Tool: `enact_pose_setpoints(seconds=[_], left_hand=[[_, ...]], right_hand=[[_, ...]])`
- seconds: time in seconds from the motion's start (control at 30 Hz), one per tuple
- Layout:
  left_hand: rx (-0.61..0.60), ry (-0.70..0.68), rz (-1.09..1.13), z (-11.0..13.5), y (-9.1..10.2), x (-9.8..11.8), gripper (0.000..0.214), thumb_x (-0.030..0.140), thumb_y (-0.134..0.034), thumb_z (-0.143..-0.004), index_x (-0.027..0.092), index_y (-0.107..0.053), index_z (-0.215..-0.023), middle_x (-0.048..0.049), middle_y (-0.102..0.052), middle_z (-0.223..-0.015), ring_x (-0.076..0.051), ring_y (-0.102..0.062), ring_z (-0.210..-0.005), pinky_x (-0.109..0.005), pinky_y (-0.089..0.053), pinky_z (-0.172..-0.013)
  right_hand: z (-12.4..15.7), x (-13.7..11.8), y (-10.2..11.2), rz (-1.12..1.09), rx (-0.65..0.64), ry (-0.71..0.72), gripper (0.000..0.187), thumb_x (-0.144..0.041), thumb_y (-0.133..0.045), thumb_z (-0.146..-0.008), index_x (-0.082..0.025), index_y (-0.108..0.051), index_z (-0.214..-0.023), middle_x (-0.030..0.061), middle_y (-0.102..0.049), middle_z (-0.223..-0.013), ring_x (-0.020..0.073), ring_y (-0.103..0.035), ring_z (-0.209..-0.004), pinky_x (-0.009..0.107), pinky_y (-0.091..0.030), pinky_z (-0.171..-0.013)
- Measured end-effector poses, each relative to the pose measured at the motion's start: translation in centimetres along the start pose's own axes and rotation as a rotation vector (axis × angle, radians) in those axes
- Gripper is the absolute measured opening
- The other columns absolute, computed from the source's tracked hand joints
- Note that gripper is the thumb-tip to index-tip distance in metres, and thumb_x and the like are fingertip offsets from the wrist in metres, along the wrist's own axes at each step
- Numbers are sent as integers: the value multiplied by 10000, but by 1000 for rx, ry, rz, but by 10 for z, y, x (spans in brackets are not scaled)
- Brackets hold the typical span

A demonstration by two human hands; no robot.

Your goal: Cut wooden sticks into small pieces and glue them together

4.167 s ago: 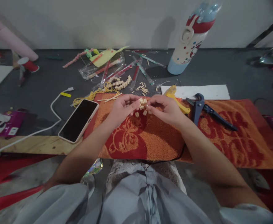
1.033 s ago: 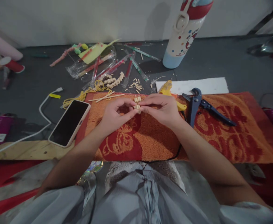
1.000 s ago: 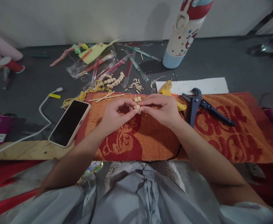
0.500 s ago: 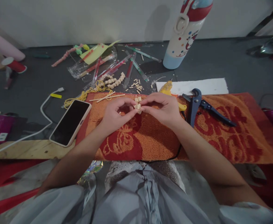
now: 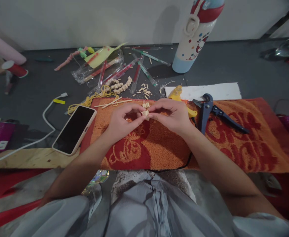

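Between my two hands, a small cluster of short wooden stick pieces [image 5: 146,113] is held over the orange and red towel [image 5: 169,148]. My left hand [image 5: 124,120] pinches it from the left with thumb and forefinger. From the right, my right hand [image 5: 172,115] grips the same cluster between thumb and fingertips. The fingertips cover part of it. Just behind my right hand lies a yellow glue gun [image 5: 176,93], partly hidden. Beyond the towel are loose cut stick pieces [image 5: 144,90] and a curved chain of joined wooden pieces [image 5: 123,86].
Right of my hands lie blue-handled cutters [image 5: 205,113] and a white strip [image 5: 208,91]. A phone [image 5: 75,130], yellow cord [image 5: 85,102] and thin sticks [image 5: 112,102] are at left. Behind stand a bottle [image 5: 188,42] and plastic-wrapped sticks [image 5: 144,70]. A thread spool [image 5: 14,69] lies far left.
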State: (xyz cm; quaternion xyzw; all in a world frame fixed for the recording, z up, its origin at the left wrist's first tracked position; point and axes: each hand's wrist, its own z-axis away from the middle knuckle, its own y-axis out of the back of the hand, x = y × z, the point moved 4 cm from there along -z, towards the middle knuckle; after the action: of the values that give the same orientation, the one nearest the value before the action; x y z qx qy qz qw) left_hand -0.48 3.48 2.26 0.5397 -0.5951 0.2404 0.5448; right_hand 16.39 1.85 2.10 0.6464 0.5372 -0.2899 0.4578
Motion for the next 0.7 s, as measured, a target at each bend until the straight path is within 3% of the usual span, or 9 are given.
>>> enact_pose_setpoints(seconds=[0.47,0.7], left_hand=[[-6,7,-10,0,0,-1,200,329,-717,-748,166,-663,-850,-28,-693,-757,-95,-608,-606,-216,-504,-569],[-11,21,-1,0,-1,-1,190,322,-721,-749,169,-663,-846,-20,-675,-721,-101,-607,-605,-222,-508,-575]], right_hand=[[0,-1,-1,1,2,-9,170,-380,-759,-775,-211,-752,-753,23,-733,-762,132,-646,-699,288,-519,-672],[1,2,-2,-13,6,13,123,-326,-759,-773,-204,-750,-764,25,-729,-762,131,-641,-692,288,-516,-669]])
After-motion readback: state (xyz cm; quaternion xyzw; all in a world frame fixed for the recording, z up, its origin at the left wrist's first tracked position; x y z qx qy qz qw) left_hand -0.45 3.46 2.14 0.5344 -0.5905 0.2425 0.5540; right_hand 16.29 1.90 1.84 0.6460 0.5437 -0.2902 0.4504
